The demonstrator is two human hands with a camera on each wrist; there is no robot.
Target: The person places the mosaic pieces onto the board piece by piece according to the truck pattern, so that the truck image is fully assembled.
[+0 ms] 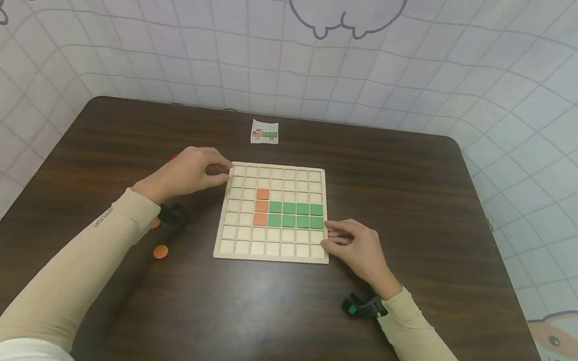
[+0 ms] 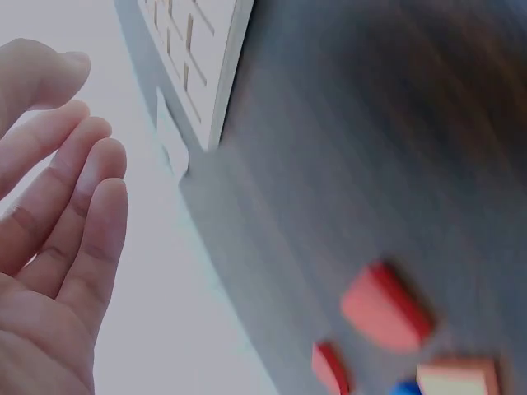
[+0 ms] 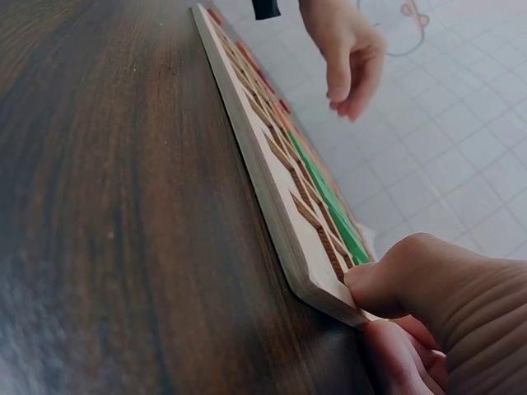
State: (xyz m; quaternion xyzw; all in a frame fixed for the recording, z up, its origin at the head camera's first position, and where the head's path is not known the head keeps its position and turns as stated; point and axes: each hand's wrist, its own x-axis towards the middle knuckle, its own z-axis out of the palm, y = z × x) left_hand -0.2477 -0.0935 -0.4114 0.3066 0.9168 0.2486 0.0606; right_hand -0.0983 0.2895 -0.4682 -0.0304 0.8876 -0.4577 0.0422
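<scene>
A pale wooden grid board [image 1: 288, 235] lies on the dark table. Several green square tiles [image 1: 289, 208] fill two rows out to its right side, beside a short column of orange tiles [image 1: 262, 194]. My right hand [image 1: 356, 247] pinches the board's right edge near the front corner, thumb on the rim in the right wrist view. At the far left corner is my left hand [image 1: 191, 170], fingertips right at the rim in the head view. In the left wrist view its fingers [image 2: 103, 214] are loosely extended, with nothing in them.
A small printed card [image 1: 266, 138] lies behind the board. Left of the board are orange discs [image 1: 160, 252] and red pieces [image 2: 383, 309], partly hidden by the left arm. A dark wrist device [image 1: 361, 306] hangs beside the right wrist. A wall covering rises behind the table.
</scene>
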